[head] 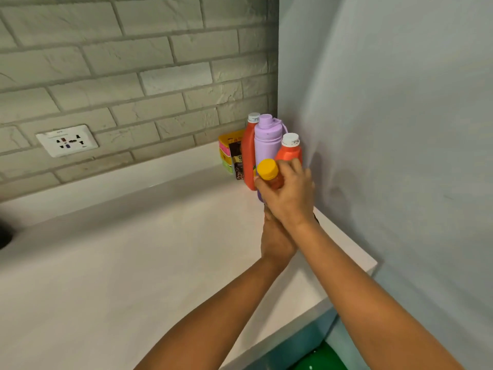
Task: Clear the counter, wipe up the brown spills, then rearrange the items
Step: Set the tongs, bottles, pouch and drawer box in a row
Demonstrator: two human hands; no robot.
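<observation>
My right hand [289, 200] grips a small orange bottle with a yellow cap [268, 170] just above the white counter [133, 263], in front of the corner group. My left hand [276, 239] lies under my right wrist, and its fingers are hidden. A dark sliver shows beside them, but I cannot tell what it is. In the corner stand a tall orange-red bottle [248, 156], a lilac flask [266, 142] and a shorter orange-red bottle [289, 153], both bottles white-capped. No brown spill shows on the counter.
A dark brown packet [237, 161] and stacked yellow, pink and green boxes [225, 153] sit against the brick backsplash. A wall socket [66, 141] is at the left. The grey side wall [400, 156] bounds the counter's right. Something green [320, 359] lies below the counter's edge.
</observation>
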